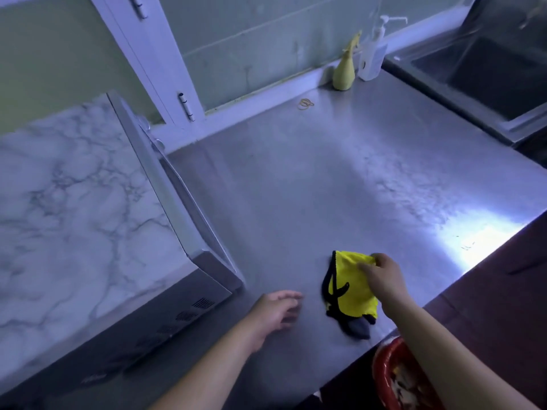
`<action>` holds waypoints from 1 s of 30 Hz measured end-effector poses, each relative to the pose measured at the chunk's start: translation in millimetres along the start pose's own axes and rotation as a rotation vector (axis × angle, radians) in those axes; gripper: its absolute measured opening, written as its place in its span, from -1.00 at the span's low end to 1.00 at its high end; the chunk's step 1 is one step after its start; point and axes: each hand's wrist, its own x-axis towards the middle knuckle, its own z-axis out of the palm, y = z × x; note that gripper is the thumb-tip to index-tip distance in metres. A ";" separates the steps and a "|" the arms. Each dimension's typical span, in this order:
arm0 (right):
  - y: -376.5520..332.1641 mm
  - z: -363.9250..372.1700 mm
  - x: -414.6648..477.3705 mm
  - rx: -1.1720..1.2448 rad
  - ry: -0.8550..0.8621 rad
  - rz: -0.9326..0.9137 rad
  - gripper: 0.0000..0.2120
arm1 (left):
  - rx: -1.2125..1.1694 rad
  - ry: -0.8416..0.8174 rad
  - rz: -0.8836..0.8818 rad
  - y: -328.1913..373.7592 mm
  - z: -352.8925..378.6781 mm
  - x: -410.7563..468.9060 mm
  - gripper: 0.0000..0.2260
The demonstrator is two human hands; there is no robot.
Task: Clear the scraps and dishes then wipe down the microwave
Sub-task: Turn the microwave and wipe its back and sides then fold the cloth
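Note:
A yellow cloth with black trim (350,294) lies crumpled on the steel counter (340,179) near its front edge. My right hand (381,276) reaches over it and pinches its upper right corner. To the left of the cloth, my left hand (276,312) hovers low over the counter with relaxed fingers and holds nothing. The microwave (183,220) stands at the left with its door shut; a marble-patterned sheet (74,202) covers its top.
A red bin with scraps (396,380) sits below the counter's front edge at the bottom right. A yellow spray bottle (344,69) and a white pump bottle (373,51) stand at the back wall, rubber bands (306,104) near them. A sink (485,69) lies at the far right.

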 end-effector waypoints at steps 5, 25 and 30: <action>-58.6 18.7 -32.5 -0.041 -0.047 -0.238 -0.67 | -0.034 0.172 0.150 -9.8 -52.6 -44.8 -0.75; -345.4 294.2 -154.6 -0.733 -0.454 -1.346 -0.44 | -0.902 0.683 0.066 -26.9 -168.0 -254.9 -0.45; -387.6 358.3 -130.5 -0.958 -0.410 -1.299 -0.32 | -1.202 0.664 0.219 -17.3 -186.7 -251.8 -0.65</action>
